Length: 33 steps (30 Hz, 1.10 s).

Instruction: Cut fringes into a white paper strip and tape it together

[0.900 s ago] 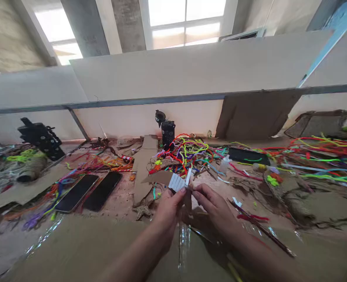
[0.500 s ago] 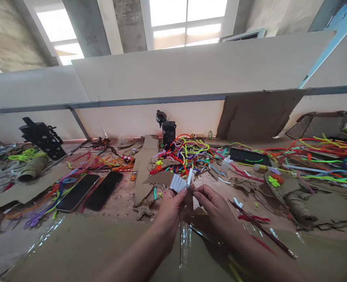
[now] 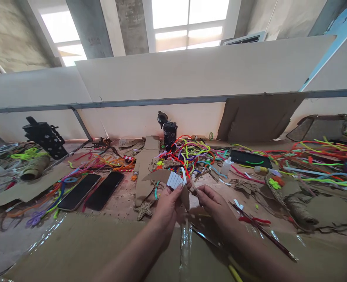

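My left hand (image 3: 169, 201) pinches a curved, crescent-shaped piece of brown cardboard (image 3: 158, 176) between thumb and fingers. White strips (image 3: 175, 179) lie side by side across its middle, and one loose white strip end (image 3: 184, 174) sticks up at their right. Just to the right, my right hand (image 3: 211, 199) is closed in a pinch. Something small and dark shows at its fingertips, too small to make out. Below the hands, a shiny metal blade-like tool (image 3: 201, 234) lies on the cardboard sheet (image 3: 103, 246), partly hidden by my right forearm.
Two phones (image 3: 105, 190) lie to the left, near a twine starfish (image 3: 144, 210). Bright pipe cleaners (image 3: 191, 152) pile up behind the hands beside a black container (image 3: 170, 135). A glue bottle (image 3: 226, 166), thin brown sticks (image 3: 267, 234) and a twine roll (image 3: 302, 211) are at the right.
My right hand has drawn slightly away from the white strips, widening the gap between the hands. The upright strip end now bends to the left. The cardboard crescent has tilted a little.
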Available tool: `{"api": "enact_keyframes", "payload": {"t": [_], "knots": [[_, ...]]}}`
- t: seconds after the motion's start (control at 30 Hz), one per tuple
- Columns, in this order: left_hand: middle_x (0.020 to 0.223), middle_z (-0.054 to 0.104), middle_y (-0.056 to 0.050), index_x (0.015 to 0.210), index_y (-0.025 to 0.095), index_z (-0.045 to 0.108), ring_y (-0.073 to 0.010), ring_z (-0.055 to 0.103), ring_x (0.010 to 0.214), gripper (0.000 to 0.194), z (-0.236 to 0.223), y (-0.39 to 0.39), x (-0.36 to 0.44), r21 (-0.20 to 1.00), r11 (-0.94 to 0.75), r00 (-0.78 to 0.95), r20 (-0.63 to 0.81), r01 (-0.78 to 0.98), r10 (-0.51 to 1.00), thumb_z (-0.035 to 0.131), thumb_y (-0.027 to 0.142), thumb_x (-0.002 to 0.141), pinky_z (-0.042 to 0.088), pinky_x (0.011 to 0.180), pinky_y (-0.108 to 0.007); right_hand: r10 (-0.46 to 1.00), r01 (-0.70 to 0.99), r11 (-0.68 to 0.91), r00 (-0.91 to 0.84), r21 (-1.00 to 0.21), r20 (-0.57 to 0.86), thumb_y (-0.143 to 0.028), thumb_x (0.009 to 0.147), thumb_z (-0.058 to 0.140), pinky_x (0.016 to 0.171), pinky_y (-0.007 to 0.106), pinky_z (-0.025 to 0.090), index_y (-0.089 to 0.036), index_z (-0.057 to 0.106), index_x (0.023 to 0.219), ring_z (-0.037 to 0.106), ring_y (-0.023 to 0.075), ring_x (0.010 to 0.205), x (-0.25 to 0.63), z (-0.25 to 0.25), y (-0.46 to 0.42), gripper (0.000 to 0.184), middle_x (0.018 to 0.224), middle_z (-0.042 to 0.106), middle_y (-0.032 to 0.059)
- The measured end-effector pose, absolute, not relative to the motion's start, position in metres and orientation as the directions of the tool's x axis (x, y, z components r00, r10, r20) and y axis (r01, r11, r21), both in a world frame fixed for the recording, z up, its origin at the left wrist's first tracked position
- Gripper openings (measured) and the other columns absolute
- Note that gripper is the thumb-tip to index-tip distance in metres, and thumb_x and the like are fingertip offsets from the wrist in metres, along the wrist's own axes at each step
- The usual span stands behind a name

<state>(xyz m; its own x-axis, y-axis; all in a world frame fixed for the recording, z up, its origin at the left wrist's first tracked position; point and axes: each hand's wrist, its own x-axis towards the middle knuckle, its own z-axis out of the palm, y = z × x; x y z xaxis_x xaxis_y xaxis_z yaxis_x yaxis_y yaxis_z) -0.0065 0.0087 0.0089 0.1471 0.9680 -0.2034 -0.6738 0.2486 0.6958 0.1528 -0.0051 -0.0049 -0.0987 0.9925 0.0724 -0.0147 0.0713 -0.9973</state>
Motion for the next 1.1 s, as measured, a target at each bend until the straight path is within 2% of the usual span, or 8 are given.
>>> {"api": "enact_keyframes", "payload": {"t": [0.13,0.27,0.37,0.43,0.5,0.67,0.9,1.1], "knots": [[0.116,0.079,-0.016,0.107,0.012,0.073,-0.0203,0.077,0.099,0.018,0.019,0.01,-0.012,0.724,0.267,0.143,-0.229,-0.636,0.963,0.073,0.014,0.089,0.059,0.088,-0.025,0.99,-0.026,0.119,-0.069,-0.993,0.121,-0.057,0.081,0.08,0.071,0.032,0.047,-0.022,0.068,0.092,0.06,0.0238,0.082,0.162,-0.007,0.001,0.039,0.087,0.065,0.0025],[0.108,0.079,-0.017,0.106,0.009,0.073,-0.0191,0.077,0.088,0.016,0.023,0.01,-0.018,0.75,0.354,0.236,-0.265,-0.558,0.935,0.071,0.012,0.09,0.06,0.082,-0.026,0.947,0.201,0.318,-0.03,-0.926,0.319,-0.039,0.086,0.076,0.08,0.036,0.05,-0.025,0.073,0.101,0.066,0.0265,0.091,0.177,0.0,0.006,0.021,0.097,0.071,0.0041],[0.099,0.079,-0.015,0.108,0.011,0.072,-0.02,0.075,0.076,0.023,0.022,0.01,-0.021,0.752,0.44,0.364,-0.282,-0.492,0.888,0.076,0.016,0.086,0.061,0.072,-0.03,0.86,0.337,0.504,-0.112,-0.795,0.497,-0.029,0.089,0.071,0.098,0.041,0.05,-0.028,0.077,0.113,0.066,0.0293,0.116,0.186,0.008,0.009,0.024,0.122,0.072,0.007],[0.097,0.079,-0.013,0.109,0.012,0.071,-0.02,0.074,0.073,0.029,0.02,0.009,-0.023,0.766,0.466,0.417,-0.284,-0.444,0.864,0.079,0.018,0.082,0.06,0.069,-0.03,0.829,0.337,0.559,-0.2,-0.757,0.523,-0.027,0.09,0.071,0.105,0.041,0.047,-0.03,0.077,0.117,0.063,0.0292,0.126,0.189,0.011,0.011,0.028,0.134,0.069,0.0072],[0.099,0.079,-0.013,0.109,0.012,0.071,-0.0184,0.073,0.072,0.031,0.018,0.008,-0.025,0.795,0.461,0.419,-0.291,-0.393,0.86,0.081,0.019,0.081,0.058,0.068,-0.027,0.839,0.318,0.541,-0.268,-0.778,0.474,-0.026,0.09,0.072,0.102,0.04,0.049,-0.03,0.079,0.115,0.065,0.0284,0.12,0.19,0.011,0.012,0.026,0.13,0.072,0.0071],[0.085,0.076,-0.008,0.109,0.015,0.067,-0.0176,0.07,0.064,0.031,0.018,0.007,-0.029,0.835,0.45,0.396,-0.314,-0.318,0.863,0.079,0.025,0.083,0.055,0.059,-0.024,0.916,0.342,0.382,-0.264,-0.859,0.302,-0.033,0.088,0.074,0.075,0.035,0.049,-0.024,0.079,0.091,0.067,0.0253,0.084,0.188,0.012,0.012,0.011,0.091,0.074,0.005],[0.082,0.074,-0.006,0.108,0.019,0.06,-0.0193,0.07,0.061,0.028,0.023,0.01,-0.029,0.823,0.433,0.396,-0.282,-0.367,0.874,0.074,0.029,0.086,0.059,0.057,-0.029,0.97,0.175,0.207,-0.162,-0.963,0.179,-0.047,0.076,0.083,0.071,0.033,0.046,-0.023,0.074,0.083,0.061,0.0232,0.077,0.184,0.017,0.01,0.027,0.08,0.069,0.0018],[0.079,0.073,-0.006,0.109,0.02,0.058,-0.0214,0.07,0.059,0.027,0.022,0.01,-0.031,0.832,0.433,0.406,-0.282,-0.348,0.869,0.072,0.032,0.089,0.06,0.053,-0.032,0.988,-0.006,0.108,-0.109,-0.994,0.108,-0.044,0.07,0.087,0.073,0.032,0.045,-0.022,0.072,0.078,0.058,0.0206,0.076,0.18,0.017,0.008,0.028,0.078,0.065,0.0]]}}
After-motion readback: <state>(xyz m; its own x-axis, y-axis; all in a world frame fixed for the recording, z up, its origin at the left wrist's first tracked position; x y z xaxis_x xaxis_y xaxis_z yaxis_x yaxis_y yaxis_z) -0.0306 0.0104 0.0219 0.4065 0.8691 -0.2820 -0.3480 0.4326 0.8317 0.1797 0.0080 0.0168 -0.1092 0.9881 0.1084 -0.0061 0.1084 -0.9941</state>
